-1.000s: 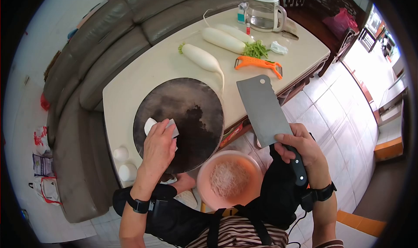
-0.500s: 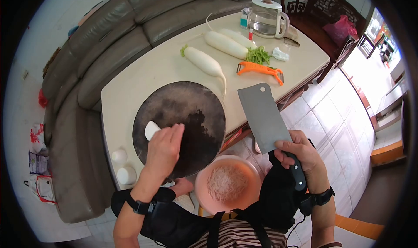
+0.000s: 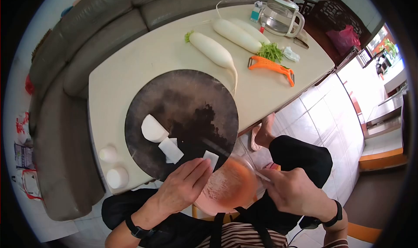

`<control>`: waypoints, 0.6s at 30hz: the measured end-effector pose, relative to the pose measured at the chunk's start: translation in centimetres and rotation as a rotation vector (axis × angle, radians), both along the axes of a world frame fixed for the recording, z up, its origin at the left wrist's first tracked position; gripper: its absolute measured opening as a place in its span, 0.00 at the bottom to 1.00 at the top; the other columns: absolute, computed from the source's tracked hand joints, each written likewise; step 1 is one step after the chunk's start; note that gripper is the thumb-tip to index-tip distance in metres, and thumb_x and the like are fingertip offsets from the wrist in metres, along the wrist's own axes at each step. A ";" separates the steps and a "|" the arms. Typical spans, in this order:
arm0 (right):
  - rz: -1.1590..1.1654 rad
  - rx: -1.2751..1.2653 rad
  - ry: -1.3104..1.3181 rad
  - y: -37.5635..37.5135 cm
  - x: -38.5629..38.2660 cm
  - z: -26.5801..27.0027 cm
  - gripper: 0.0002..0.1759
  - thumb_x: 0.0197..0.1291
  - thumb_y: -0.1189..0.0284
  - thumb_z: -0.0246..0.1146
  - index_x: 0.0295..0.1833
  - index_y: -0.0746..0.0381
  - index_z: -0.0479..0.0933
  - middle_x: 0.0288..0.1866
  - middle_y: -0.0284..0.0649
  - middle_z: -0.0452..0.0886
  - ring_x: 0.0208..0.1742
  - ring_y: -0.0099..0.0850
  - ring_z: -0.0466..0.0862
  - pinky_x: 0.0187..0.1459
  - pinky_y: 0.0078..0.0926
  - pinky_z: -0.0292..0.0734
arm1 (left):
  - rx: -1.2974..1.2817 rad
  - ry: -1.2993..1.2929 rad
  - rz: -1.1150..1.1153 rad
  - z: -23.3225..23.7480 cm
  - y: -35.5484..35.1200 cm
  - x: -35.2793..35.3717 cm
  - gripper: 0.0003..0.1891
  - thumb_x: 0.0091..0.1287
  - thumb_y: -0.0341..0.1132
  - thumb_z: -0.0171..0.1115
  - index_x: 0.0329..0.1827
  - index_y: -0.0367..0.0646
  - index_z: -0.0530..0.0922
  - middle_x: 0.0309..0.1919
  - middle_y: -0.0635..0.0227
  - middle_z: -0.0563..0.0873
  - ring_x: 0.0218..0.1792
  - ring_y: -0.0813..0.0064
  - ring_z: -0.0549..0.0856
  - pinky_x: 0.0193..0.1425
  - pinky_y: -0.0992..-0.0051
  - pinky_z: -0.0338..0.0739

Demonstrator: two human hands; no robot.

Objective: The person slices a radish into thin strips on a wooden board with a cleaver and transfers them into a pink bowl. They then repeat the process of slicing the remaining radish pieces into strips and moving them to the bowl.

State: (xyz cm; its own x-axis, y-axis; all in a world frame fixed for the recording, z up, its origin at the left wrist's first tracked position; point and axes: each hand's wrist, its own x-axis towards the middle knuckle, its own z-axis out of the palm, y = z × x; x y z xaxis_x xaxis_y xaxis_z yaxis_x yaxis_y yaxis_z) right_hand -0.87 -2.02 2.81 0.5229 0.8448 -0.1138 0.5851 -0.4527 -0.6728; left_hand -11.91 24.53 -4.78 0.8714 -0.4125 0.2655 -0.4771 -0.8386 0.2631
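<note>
Since half a second ago, our right hand (image 3: 296,191) has brought the cleaver (image 3: 263,177) round from broadside to edge-on near the basin, and our left hand (image 3: 185,185) has slid toward the near edge of the board, uncovering more of what lies there. Our right fingers are curled about the cleaver's handle; the blade shows only as a thin line, so we cannot tell whether it touches anything. Our left fingers lie together and nearly straight at a white slice (image 3: 211,158) on the board's near rim; whether they pinch it we cannot tell. On the round board (image 3: 187,89) beyond sit a white chunk (image 3: 154,128) and, just beside it, a few overlapping slices (image 3: 170,150). Below, the pink basin (image 3: 244,189) holds white shreds (image 3: 215,189), its far rim partly hidden by the board and our left hand. Whole radishes (image 3: 213,50) fill the table's far side, the nearest one's root trailing down to the board's edge, with the orange peeler (image 3: 271,67), greens (image 3: 271,52) and glass pitcher (image 3: 278,19) to its right. Two white round things (image 3: 117,178) crowd the table's left corner.
</note>
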 end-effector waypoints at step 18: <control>0.221 -0.311 -0.196 1.8 -0.6 0.3 0.22 0.56 0.78 0.61 0.55 0.81 0.71 0.25 0.47 0.77 0.18 0.36 0.81 0.17 0.28 0.73 | 0.046 0.205 0.016 1.2 -0.7 0.8 0.20 0.51 0.28 0.60 0.48 0.27 0.81 0.45 0.56 0.81 0.54 0.55 0.77 0.70 0.62 0.71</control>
State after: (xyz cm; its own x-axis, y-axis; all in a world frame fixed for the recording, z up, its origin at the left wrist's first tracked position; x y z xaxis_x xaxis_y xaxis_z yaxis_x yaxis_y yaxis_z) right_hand -1.44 -0.24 3.08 0.3702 0.8800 -0.2977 0.7940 -0.4660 -0.3903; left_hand -11.10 23.83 -3.53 0.9117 -0.4060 0.0629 -0.4042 -0.8588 0.3147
